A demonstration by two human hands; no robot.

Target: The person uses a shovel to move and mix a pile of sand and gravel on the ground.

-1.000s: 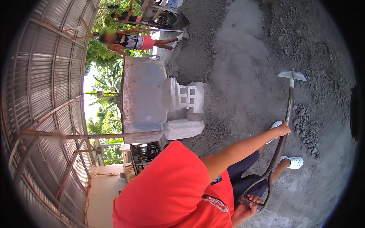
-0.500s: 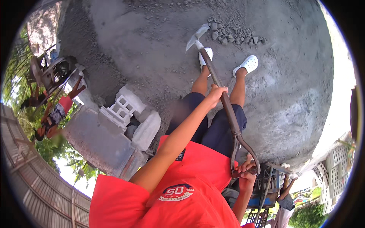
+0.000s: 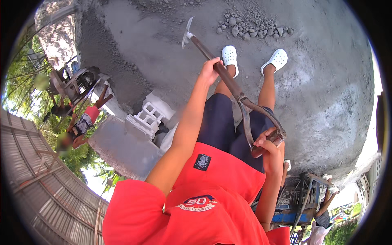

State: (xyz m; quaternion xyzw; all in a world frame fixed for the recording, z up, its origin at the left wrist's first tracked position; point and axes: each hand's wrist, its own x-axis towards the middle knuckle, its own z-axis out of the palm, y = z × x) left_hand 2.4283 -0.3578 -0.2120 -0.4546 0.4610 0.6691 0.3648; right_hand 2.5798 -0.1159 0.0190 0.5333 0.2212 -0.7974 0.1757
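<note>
I am gripping a shovel (image 3: 230, 83) with both hands: the left hand (image 3: 210, 70) is wrapping round the dark shaft, fingers pressing on it, and the right hand (image 3: 269, 143) is clasping the crossbar of the handle, nearer the body. The shovel is slanting across both grips, its pale blade (image 3: 187, 36) pointing out beyond the left hand; I cannot tell whether it is touching the grey ground (image 3: 322, 94). Ahead of the left grip and to its right, a scatter of stones (image 3: 249, 28) is lying, with white clogs (image 3: 277, 60) standing nearer. Left of both grips, a hollow block (image 3: 151, 116) is resting, and farther left a person (image 3: 92, 113) in pink shorts is standing.
</note>
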